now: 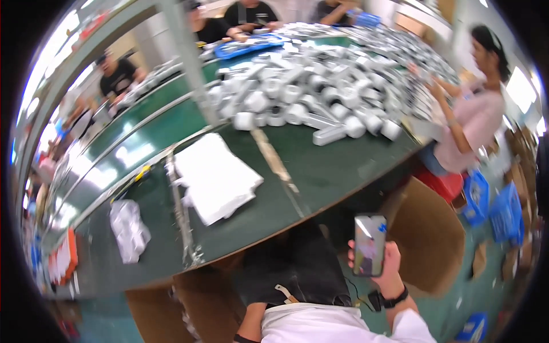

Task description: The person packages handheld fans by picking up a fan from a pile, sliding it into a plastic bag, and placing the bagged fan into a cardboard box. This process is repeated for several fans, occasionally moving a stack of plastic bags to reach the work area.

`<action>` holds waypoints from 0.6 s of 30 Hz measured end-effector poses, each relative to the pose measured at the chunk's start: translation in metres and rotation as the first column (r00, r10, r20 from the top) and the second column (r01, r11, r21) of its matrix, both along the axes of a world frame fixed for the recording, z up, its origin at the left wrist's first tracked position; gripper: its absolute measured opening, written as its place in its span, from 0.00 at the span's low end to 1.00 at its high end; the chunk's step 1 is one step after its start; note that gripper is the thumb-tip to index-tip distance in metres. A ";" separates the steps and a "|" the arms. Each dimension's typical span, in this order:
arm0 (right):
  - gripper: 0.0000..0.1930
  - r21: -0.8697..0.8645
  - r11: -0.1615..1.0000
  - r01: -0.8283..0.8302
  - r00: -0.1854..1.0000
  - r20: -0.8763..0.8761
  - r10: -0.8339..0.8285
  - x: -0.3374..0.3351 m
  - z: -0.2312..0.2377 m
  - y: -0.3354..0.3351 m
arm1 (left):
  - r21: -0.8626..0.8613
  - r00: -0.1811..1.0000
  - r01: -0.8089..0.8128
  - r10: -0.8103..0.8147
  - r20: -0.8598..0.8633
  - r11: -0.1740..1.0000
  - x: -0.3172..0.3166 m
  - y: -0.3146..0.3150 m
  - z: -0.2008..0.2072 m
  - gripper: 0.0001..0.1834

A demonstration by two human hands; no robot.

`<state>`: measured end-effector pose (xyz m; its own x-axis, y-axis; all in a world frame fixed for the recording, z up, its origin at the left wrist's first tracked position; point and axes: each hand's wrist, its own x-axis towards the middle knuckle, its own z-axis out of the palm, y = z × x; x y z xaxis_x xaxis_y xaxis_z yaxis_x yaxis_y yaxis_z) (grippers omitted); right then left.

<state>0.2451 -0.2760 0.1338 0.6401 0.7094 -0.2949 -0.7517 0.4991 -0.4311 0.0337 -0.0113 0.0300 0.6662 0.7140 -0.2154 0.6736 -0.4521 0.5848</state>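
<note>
My right hand (pixel 390 264) is closed around a smartphone (pixel 370 246) with a lit screen, held upright in front of my lap beyond the table's edge. A dark band with a small device circles that wrist. My left hand (pixel 255 315) is low by my hip; its fingers are hidden against my dark trousers, so I cannot see whether it holds anything. On the green table (pixel 337 166) before me lies a stack of white sheets or thin bags (pixel 217 177). To its left rests a crumpled clear plastic bag (pixel 129 230).
A big heap of white and grey plastic parts (pixel 320 91) covers the far table. A co-worker in pink (pixel 477 120) sits at the right; others sit behind. An open cardboard box (pixel 429 240) stands right of my phone. An orange-edged tray (pixel 64 257) lies far left.
</note>
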 end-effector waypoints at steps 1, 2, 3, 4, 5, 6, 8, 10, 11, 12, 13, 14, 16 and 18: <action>0.35 -0.105 0.994 0.006 1.000 0.005 -0.005 -0.002 -0.005 -0.014 | -0.055 0.996 -0.046 0.042 -0.084 0.997 -0.001 -0.001 -0.005 0.29; 0.35 -0.215 0.976 0.039 0.999 0.038 -0.032 -0.009 -0.008 -0.027 | -0.114 0.983 -0.095 0.075 -0.167 0.989 -0.002 -0.003 -0.010 0.29; 0.34 -0.245 0.969 0.030 1.000 0.012 -0.028 -0.017 -0.015 -0.040 | -0.173 0.963 -0.145 0.099 -0.251 0.974 -0.005 -0.005 -0.015 0.29; 0.34 -0.336 0.942 -0.011 0.993 0.107 0.050 -0.023 -0.034 -0.056 | -0.225 0.933 -0.204 0.120 -0.339 0.953 -0.012 -0.005 -0.019 0.28; 0.33 -0.479 0.875 -0.071 0.984 0.112 0.141 -0.033 -0.041 -0.066 | -0.281 0.898 -0.256 0.120 -0.424 0.925 -0.020 -0.004 -0.025 0.28; 0.35 -0.548 0.801 -0.243 0.933 0.095 0.348 -0.032 -0.076 -0.102 | -0.335 0.859 -0.305 0.106 -0.501 0.891 -0.027 -0.005 -0.030 0.28; 0.28 -0.740 0.624 -0.253 0.895 0.066 0.441 -0.049 -0.115 -0.138 | -0.435 0.774 -0.389 0.032 -0.632 0.812 -0.037 -0.009 -0.040 0.27; 0.26 -0.873 0.326 -0.363 0.748 -0.064 0.660 -0.069 -0.099 -0.140 | -0.510 0.679 -0.481 -0.065 -0.731 0.713 -0.048 -0.010 -0.051 0.27; 0.27 -0.869 0.329 -0.370 0.748 -0.069 0.660 -0.081 -0.090 -0.141 | -0.543 0.631 -0.525 -0.128 -0.765 0.656 -0.053 -0.014 -0.056 0.27; 0.26 -0.856 0.354 -0.377 0.714 -0.025 0.700 -0.088 -0.091 -0.148 | -0.570 0.587 -0.564 -0.197 -0.786 0.597 -0.055 -0.017 -0.061 0.27; 0.26 -0.855 0.348 -0.384 0.696 -0.020 0.718 -0.094 -0.089 -0.152 | -0.569 0.593 -0.578 -0.178 -0.785 0.585 -0.058 -0.018 -0.066 0.27; 0.25 -0.858 0.312 -0.408 0.668 -0.047 0.743 -0.099 -0.085 -0.157 | -0.577 0.575 -0.550 -0.227 -0.786 0.604 -0.060 -0.019 -0.072 0.23; 0.24 -0.872 0.273 -0.406 0.656 -0.070 0.751 -0.103 -0.065 -0.149 | -0.604 0.565 -0.496 -0.296 -0.770 0.624 -0.049 -0.023 -0.097 0.21; 0.23 -0.980 0.119 -0.162 0.364 0.053 0.930 -0.100 -0.065 -0.137 | -0.619 0.750 -0.277 -0.237 -0.618 0.735 -0.069 -0.028 -0.118 0.18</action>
